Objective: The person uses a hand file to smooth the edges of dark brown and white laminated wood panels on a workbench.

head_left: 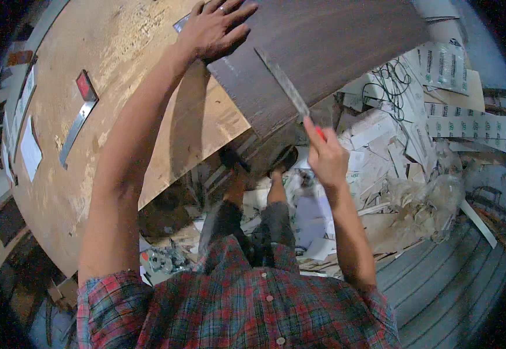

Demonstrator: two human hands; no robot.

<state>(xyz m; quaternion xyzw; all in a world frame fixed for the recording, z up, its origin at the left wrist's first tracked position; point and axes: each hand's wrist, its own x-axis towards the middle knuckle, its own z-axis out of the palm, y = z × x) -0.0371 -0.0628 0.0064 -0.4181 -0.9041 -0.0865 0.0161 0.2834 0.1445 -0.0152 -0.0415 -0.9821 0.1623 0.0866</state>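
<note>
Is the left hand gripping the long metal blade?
No, the left hand lies flat on the dark wooden board, while the right hand holds the long metal blade.

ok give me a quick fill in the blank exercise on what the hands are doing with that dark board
1. The left hand presses flat on the ____ brown board.
2. The right hand holds a long, thin metal ____ against the board.
3. The board's near end overhangs the ____ of the plywood table.

Missing words: dark; blade; edge
</note>
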